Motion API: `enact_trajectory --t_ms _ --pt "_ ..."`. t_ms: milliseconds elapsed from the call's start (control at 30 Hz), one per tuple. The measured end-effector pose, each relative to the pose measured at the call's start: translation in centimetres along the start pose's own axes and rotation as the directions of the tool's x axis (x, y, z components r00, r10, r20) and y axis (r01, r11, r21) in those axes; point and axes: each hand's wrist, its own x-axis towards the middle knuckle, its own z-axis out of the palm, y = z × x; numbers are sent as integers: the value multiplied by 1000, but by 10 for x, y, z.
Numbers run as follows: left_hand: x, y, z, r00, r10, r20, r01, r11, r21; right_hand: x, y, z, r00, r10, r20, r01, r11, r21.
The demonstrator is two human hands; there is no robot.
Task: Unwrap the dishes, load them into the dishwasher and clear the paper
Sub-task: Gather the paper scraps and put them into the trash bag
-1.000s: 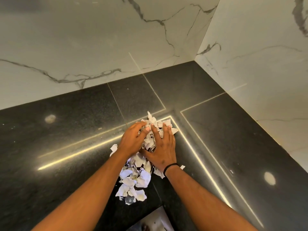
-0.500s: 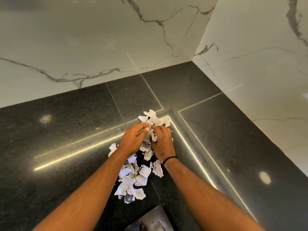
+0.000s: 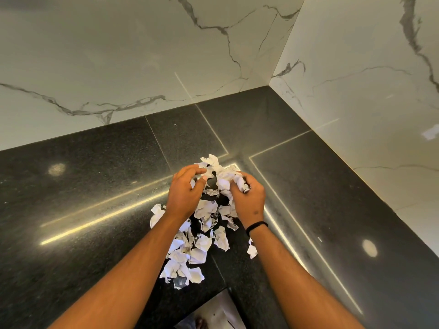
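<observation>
A heap of torn, crumpled newspaper scraps (image 3: 202,243) lies on the black granite counter (image 3: 83,198) near its inner corner. My right hand (image 3: 249,200) is lifted a little and grips a bunch of scraps (image 3: 228,180) in its curled fingers. My left hand (image 3: 185,193) hovers beside it with fingers loosely curled, its fingertips touching a scrap at the top of the heap. No dishes or dishwasher are in view.
White marble walls (image 3: 142,55) rise behind and to the right of the counter, meeting in a corner. A stray scrap (image 3: 252,251) lies right of my right forearm. The counter's front edge and a strip of floor (image 3: 213,314) show at the bottom.
Both hands pressed on the heap, then closed and drew apart. My right hand has lifted with a bunch of scraps; more loose pieces now lie spread below.
</observation>
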Motion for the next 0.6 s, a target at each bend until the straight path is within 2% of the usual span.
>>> enact_trajectory --t_ms 67,133,200,300,400,500,600 --pt "10 1 5 998 -19 65 13 996 91 2 -7 -7 996 83 -41 -77 988 133" --pt "24 4 10 987 -63 148 30 977 210 3 -11 -14 974 218 -61 -189 931 311" --pt "38 6 17 965 -110 237 39 957 287 3 -13 -20 928 369 -54 -301 826 476" --pt "53 5 31 923 -127 363 -20 927 376 5 -12 -32 810 586 4 -438 601 668" --pt "59 2 48 885 -83 458 -125 905 406 6 -3 -46 735 677 43 -495 491 717" --pt "56 4 60 859 -9 512 -213 903 373 4 3 -57 718 694 53 -505 467 725" --pt "44 11 70 822 64 566 -338 855 394 3 3 -62 714 697 69 -506 446 738"
